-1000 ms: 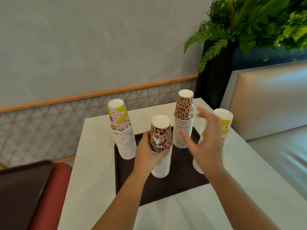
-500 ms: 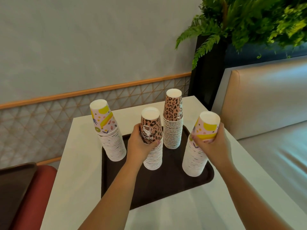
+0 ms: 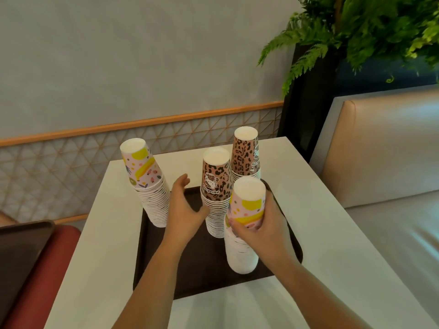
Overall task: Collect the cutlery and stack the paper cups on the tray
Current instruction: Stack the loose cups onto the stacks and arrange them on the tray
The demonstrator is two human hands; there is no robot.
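R hand (image 3: 262, 230) fingers wrapped round pink cup stack (image 3: 243, 236), lower right of frame, on tray (image 3: 166, 269). L hand (image 3: 184, 210) fingers loose, empty, centre. Leopard stacks (image 3: 217, 193), other pink stack (image 3: 149, 186) already on tray. No cutlery visible; judging stacking near done.

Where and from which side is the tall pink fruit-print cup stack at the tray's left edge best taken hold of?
Probably low on the pink stack, around the white nested rims, coming from its right side where the open left hand is. It leans left at the top, so gripping only the printed top cup might lift that cup off. The right hand grips another stack on the tray.
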